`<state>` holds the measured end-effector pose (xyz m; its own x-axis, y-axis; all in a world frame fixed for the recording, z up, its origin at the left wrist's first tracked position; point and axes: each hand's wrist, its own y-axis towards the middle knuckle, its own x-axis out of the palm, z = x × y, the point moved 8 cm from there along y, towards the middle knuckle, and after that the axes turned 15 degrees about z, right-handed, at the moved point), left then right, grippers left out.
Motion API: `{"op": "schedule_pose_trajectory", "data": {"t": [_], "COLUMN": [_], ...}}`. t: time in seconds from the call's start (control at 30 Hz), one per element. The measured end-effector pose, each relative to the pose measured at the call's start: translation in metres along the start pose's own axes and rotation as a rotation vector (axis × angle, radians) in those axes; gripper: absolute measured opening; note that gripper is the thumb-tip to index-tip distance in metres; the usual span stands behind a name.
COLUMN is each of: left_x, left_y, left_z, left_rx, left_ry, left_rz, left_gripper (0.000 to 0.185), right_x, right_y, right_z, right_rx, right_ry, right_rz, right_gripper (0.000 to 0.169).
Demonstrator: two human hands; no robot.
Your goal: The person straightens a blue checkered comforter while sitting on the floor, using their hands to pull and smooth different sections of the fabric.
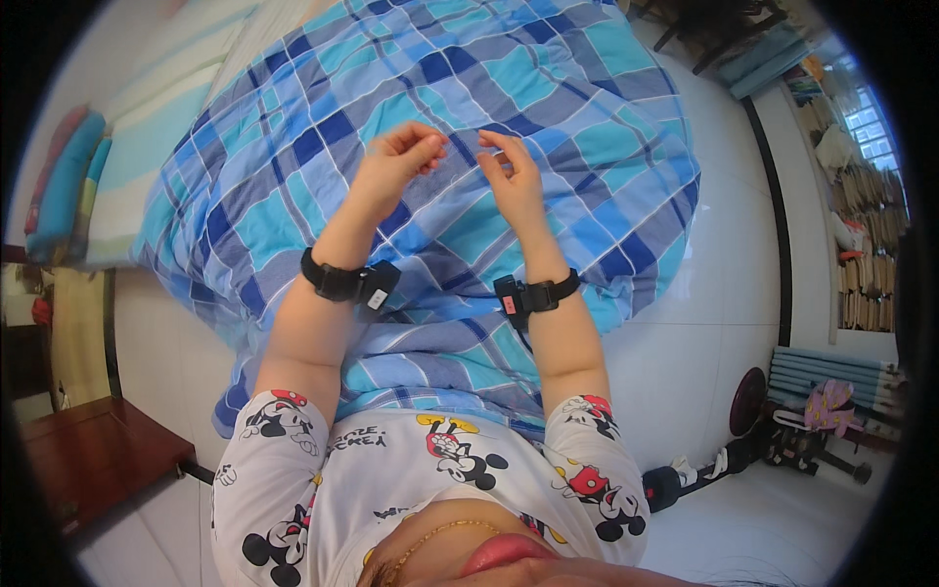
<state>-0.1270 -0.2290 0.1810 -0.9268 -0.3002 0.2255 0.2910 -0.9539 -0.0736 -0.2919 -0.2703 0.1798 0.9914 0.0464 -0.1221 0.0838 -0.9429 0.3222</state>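
Note:
Spread before me is a blue checked quilt or duvet cover, rumpled, with white lines between its squares. Its near edge bunches against my body. My left hand hovers over it, fingers curled and thumb pressed to them; I see nothing in the grasp. Just to its right is my right hand, fingers bent and thumb apart, holding nothing visible. The two hands do not touch. Black straps with small boxes circle my left forearm and right forearm.
A bed with a striped sheet lies under the quilt's far left side, with folded bedding on it. A brown wooden cabinet stands at lower left. Shelves of papers and exercise equipment line the right, beyond the tiled floor.

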Motion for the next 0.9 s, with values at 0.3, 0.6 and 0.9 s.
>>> {"op": "schedule_pose_trajectory", "data": {"t": [0.3,0.6,0.9], "left_x": [-0.02,0.008,0.013], "left_y": [0.0,-0.009,-0.011], "left_z": [0.033,-0.023,-0.031], "left_rx": [0.131,0.539,0.611], "left_ry": [0.087,0.878,1.132], "left_rz": [0.014,0.027,-0.014], "left_gripper": [0.016,0.012,0.013], "right_x": [0.008,0.006,0.006], "right_y": [-0.035,-0.034,-0.034], "right_z": [0.061,0.066,0.065], "right_rx": [-0.275,-0.156,-0.159], "right_ry": [-0.753,-0.753,-0.735], "right_rz": [-0.187,-0.204,-0.21], "right_gripper": [0.071,0.079,0.077]}}
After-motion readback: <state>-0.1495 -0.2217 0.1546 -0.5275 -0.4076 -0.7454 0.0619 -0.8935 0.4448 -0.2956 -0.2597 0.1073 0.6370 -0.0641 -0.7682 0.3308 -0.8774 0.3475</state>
